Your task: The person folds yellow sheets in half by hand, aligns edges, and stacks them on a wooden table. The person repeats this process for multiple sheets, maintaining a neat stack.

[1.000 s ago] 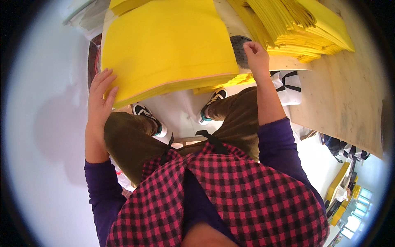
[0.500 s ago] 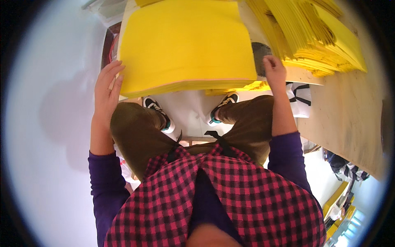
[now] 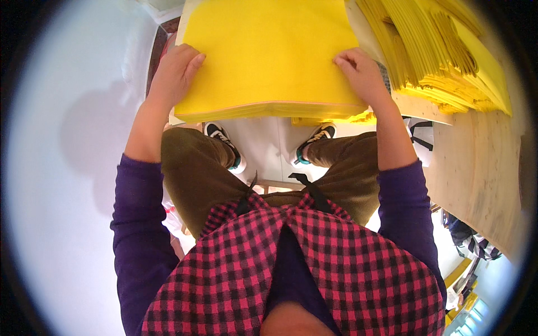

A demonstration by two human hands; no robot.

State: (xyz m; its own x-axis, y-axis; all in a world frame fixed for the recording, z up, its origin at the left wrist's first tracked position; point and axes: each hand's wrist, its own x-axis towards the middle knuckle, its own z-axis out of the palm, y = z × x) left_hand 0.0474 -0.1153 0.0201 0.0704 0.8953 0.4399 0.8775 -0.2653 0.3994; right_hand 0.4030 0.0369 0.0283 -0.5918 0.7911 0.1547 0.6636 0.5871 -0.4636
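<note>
Since the earlier frames, both hands have moved inward and up onto the stack of yellow sheets, and the stack now lies more square in front of the person. The left hand rests on the left edge of the stack, fingers bent over the top sheet and the thumb side against the edge. The right hand lies flat on the near right corner, fingers curled down on the top sheet. Neither hand is closed around anything; both press on the stack from two sides, which I judge keeps the sheets aligned and stops them from sliding.

The stack seems to sit at about knee height, above the brown trousers and the shoes on the pale floor. What carries it from below is hidden.

To the right, a second, looser pile of yellow sheets lies fanned out on the wooden bench, just beside the right hand, with its edges not even.
</note>
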